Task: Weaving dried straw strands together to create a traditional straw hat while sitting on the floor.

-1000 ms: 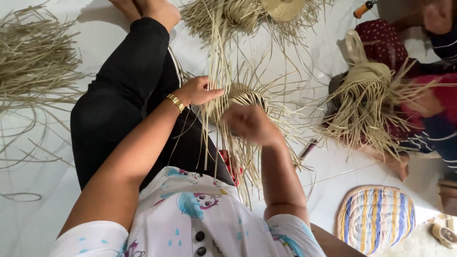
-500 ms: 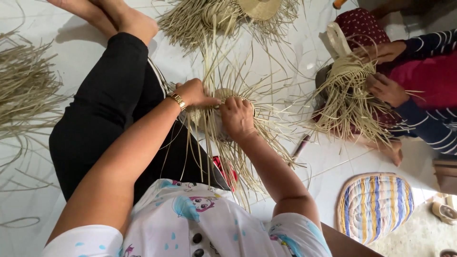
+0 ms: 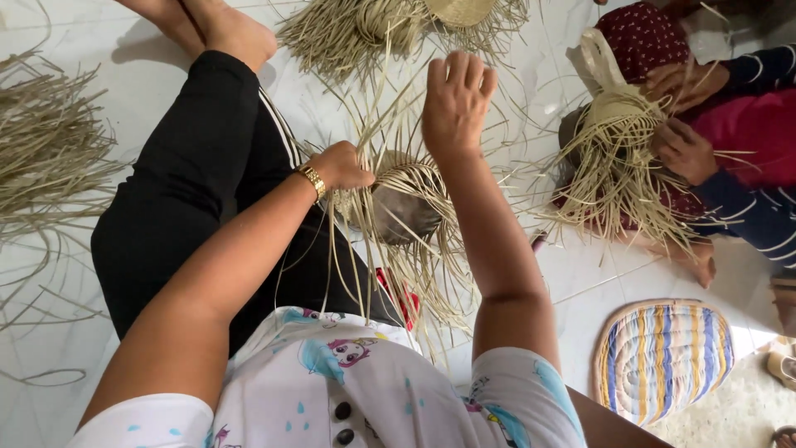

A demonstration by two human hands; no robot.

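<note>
Several loose straw heaps (image 3: 50, 149) across white tiled floor (image 3: 613, 274).

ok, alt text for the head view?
Seated on a white tiled floor, a person grips a half-woven straw hat with loose pale strands in the left hand while the right hand is raised, fingers spread. Another person's hands weave a similar straw piece nearby.

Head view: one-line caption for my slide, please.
Left hand grips a half-woven straw piece while right hand lifts open above it, over white floor.
</note>
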